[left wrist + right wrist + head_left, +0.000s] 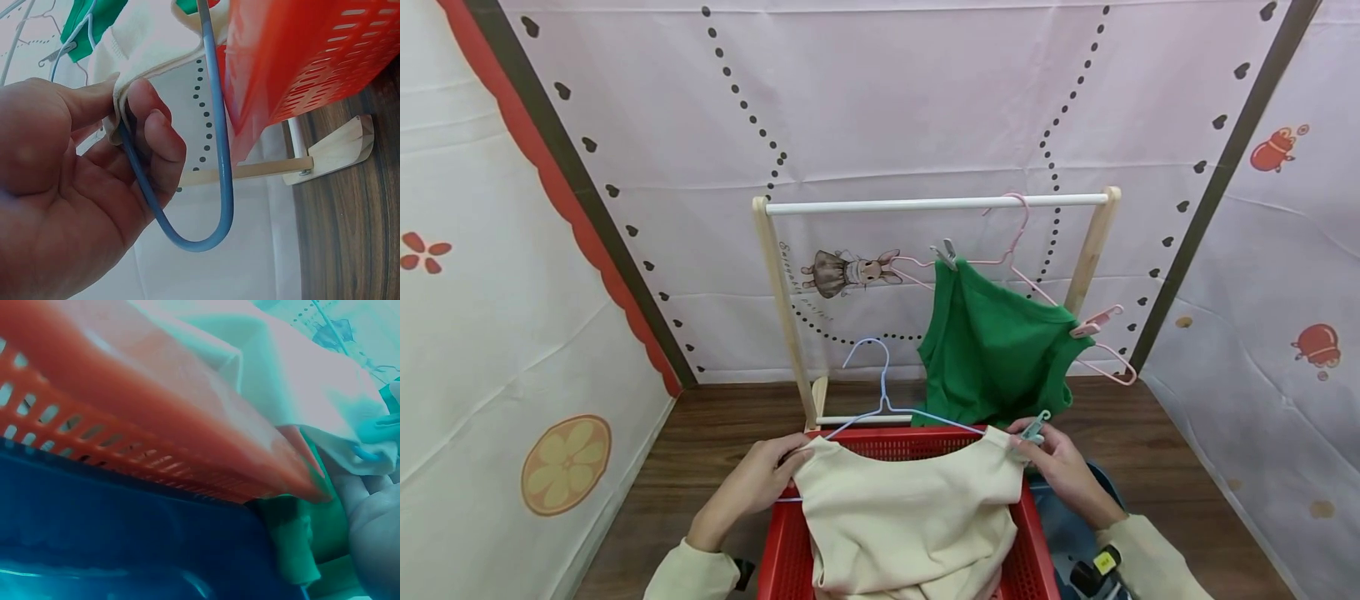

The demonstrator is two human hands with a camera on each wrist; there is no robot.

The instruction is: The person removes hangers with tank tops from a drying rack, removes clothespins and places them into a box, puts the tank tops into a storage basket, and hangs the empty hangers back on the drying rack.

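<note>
A cream garment (910,508) lies over the red basket, with a blue hanger (883,400) behind its neckline. At its left shoulder the left hand (760,479) pinches the cloth; the left wrist view shows thumb and fingers of the left hand (94,169) around the cloth and the blue hanger (222,156), whose rounded end sticks out below. At the other shoulder, the right hand (1063,471) holds a pale teal clip (1036,427) against the cloth. In the right wrist view the clip (381,429) lies over the cloth edge, above the partly visible right hand (378,531).
A rack with a white bar (887,205) stands behind the red basket (786,546). From it hangs a pink hanger (1018,229) with a green garment (992,350) clipped on. A blue container (1060,525) stands right of the basket, partly under the right forearm.
</note>
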